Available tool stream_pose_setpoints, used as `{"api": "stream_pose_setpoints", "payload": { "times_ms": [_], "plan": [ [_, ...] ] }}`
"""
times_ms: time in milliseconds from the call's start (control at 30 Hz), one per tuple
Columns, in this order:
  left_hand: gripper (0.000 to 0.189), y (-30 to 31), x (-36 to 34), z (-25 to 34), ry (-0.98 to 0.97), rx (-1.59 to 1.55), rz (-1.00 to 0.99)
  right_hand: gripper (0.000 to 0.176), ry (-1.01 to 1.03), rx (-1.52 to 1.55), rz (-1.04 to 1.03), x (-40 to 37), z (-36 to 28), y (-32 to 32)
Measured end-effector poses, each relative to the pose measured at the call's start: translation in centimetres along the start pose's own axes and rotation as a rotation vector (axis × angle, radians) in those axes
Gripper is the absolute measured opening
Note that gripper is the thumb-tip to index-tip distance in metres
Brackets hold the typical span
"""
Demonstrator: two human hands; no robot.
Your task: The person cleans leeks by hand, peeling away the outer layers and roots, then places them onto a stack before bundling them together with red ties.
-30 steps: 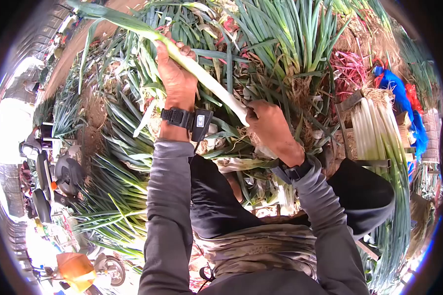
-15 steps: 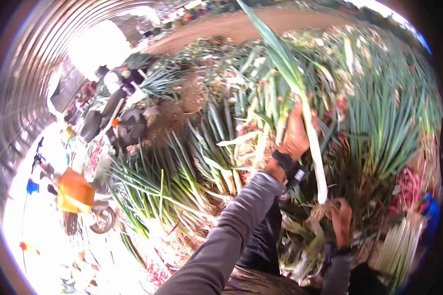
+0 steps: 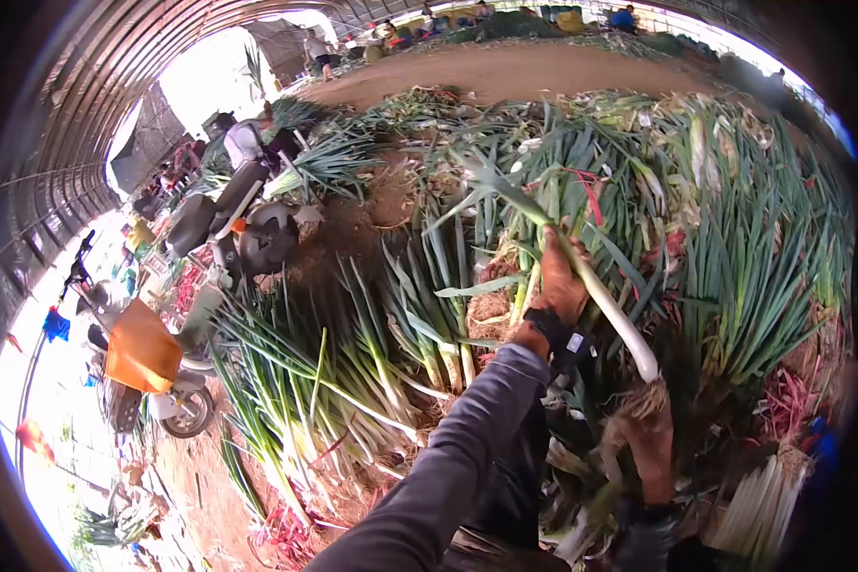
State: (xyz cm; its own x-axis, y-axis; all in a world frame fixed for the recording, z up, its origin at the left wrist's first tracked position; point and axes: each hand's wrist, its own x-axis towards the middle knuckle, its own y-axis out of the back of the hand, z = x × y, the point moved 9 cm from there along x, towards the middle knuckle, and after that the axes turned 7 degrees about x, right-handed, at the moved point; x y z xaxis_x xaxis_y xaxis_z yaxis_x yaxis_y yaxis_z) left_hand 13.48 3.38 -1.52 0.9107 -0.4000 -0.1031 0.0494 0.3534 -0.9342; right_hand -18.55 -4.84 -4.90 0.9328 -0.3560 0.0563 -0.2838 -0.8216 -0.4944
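Note:
My left hand (image 3: 562, 281), with a dark watch on its wrist, is closed around a leek (image 3: 615, 319). This leek slants across the view, its green leaves up to the left and its thick white stem down to the right. Brown roots (image 3: 646, 398) hang from the stem's lower end. Right at these roots is my right hand (image 3: 646, 453), blurred, so its fingers do not show clearly. Standing leeks (image 3: 353, 353) fill the ground left of my forearm. A broad heap of green leeks (image 3: 734, 248) lies beyond and to the right.
An electric scooter with an orange cover (image 3: 141, 348) stands at left, with another dark scooter (image 3: 248, 224) behind it. White-stemmed leeks (image 3: 758, 505) lie at lower right near red ties (image 3: 789, 405). People are at the far end under an arched roof (image 3: 76, 124).
The leek has tilted further, its root end moving down and right and its leaves swinging left. My right hand has shifted slightly down and left beneath the roots. The view has tipped upward.

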Motion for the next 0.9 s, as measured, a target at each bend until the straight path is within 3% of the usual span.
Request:
{"api": "stream_pose_setpoints", "payload": {
  "times_ms": [100, 133, 167, 200, 233, 267, 333, 400, 467, 533, 633, 667, 700, 800, 867, 900],
  "plan": [
    [0.035, 3.1, 1.7, -0.8, -0.043, -0.088, 0.000, 0.044, 0.109, 0.038, -0.012, 1.1, -4.1, -4.0],
    [0.037, 5.2, 1.1, -5.8, -0.017, 0.005, -0.046, 0.034, 0.104, 0.046, -0.004, 1.3, -3.8, -3.9],
    [0.043, 7.5, 4.2, -1.5, -0.094, 0.372, -0.135, 0.026, 0.098, 0.054, 0.003, 1.5, -3.4, -3.7],
    [0.047, 6.0, 4.4, -2.0, 0.014, 0.038, -0.227, 0.024, 0.058, 0.010, 0.038, 2.9, -1.9, -2.8],
    [0.048, 4.0, 1.5, -1.2, -0.074, 0.156, -0.071, 0.022, 0.012, -0.023, 0.068, 2.6, -0.1, -1.5],
    [0.049, 3.9, 2.3, -1.1, -0.014, 0.129, -0.114, 0.020, 0.034, 0.161, 0.112, 2.2, 0.0, -2.2],
    [0.047, 2.9, 2.2, -1.9, 0.012, 0.159, -0.090, 0.019, 0.012, 0.242, 0.142, 1.9, 0.5, -2.5],
    [0.041, 1.3, -0.7, -0.5, -0.060, 0.273, 0.052, 0.024, -0.112, 0.034, 0.115, 1.6, 2.2, -2.4],
    [0.034, 2.5, 0.7, 0.8, -0.206, 0.523, -0.015, 0.029, -0.262, -0.044, 0.087, -0.6, 2.6, -1.8],
    [0.030, 3.9, 1.2, 0.9, -0.165, 0.440, 0.169, 0.034, -0.359, -0.142, 0.106, -3.5, 1.9, -1.6],
    [0.032, 6.7, 2.7, 0.9, -0.135, 0.581, 0.243, 0.025, -0.520, -0.290, 0.238, -7.4, 0.3, -0.2],
    [0.034, 7.7, 2.6, 0.0, -0.125, 0.607, 0.362, 0.024, -0.272, -0.506, 0.189, -7.3, -1.1, -0.8],
    [0.035, 7.2, 2.8, -0.7, -0.108, 0.585, 0.283, 0.022, -0.010, -0.711, 0.139, -7.6, -2.1, -2.0],
    [0.034, 8.1, 2.9, -2.7, -0.022, 0.616, 0.303, 0.021, 0.403, -1.159, 0.079, -10.4, -5.6, -5.0],
    [0.037, 9.5, 4.6, -1.0, -0.085, 0.763, 0.339, 0.020, 0.256, -1.098, 0.076, -12.7, -6.5, -4.6],
    [0.040, 10.7, 6.3, 1.2, -0.172, 0.902, 0.358, 0.019, 0.040, -0.904, 0.077, -14.9, -5.7, -3.6]
  ]
}}
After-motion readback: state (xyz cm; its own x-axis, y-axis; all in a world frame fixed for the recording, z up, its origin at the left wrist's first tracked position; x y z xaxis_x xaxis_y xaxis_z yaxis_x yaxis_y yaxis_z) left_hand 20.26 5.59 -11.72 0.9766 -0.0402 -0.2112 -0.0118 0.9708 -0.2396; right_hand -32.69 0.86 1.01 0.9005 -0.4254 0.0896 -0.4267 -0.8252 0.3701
